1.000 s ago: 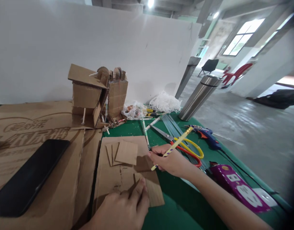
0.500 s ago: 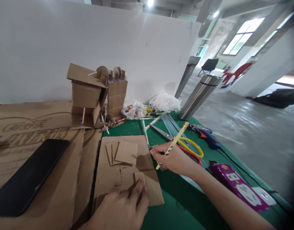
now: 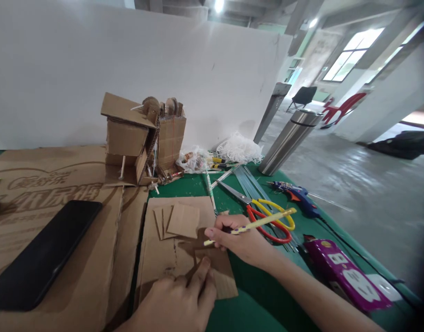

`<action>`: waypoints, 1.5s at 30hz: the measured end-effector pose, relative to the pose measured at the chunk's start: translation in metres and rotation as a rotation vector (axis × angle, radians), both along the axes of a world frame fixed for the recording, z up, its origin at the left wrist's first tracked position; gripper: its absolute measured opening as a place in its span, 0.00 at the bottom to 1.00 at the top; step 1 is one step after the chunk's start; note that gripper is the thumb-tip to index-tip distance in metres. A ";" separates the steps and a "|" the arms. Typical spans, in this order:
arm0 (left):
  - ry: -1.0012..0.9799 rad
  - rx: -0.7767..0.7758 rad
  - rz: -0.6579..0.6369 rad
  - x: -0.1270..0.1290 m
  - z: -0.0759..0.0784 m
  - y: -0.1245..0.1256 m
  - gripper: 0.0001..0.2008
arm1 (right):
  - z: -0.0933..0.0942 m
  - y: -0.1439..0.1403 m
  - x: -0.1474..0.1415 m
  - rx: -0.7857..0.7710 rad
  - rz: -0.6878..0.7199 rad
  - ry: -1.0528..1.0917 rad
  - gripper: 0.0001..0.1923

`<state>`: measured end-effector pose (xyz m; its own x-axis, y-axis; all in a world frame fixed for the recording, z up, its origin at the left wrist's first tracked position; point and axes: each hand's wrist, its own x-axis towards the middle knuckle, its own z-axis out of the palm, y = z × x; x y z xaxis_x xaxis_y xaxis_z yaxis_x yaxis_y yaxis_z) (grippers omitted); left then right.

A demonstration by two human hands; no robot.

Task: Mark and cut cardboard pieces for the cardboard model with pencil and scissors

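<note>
Right hand [image 3: 241,240] grips a yellow pencil [image 3: 253,224], tip resting at the upper edge of a small cardboard piece [image 3: 217,272]. Left hand [image 3: 177,302] lies flat, fingers pressing that piece against the cardboard sheet [image 3: 163,258] beneath it, grasping nothing. The piece sits at the sheet's near right corner, overhanging the green tabletop [image 3: 253,304]. Just beyond the right hand: scissors [image 3: 267,216], glue gun [image 3: 298,196]. A cardboard model [image 3: 143,138] stands farther back; what appears to be a phone [image 3: 42,253] lies left.
</note>
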<state>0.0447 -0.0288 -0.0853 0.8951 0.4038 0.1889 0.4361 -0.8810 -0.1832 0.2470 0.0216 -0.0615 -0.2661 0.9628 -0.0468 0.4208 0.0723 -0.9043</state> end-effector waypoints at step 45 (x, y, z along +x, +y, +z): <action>-0.015 0.028 -0.013 0.000 0.002 -0.001 0.18 | 0.003 0.005 0.022 -0.038 -0.007 -0.161 0.20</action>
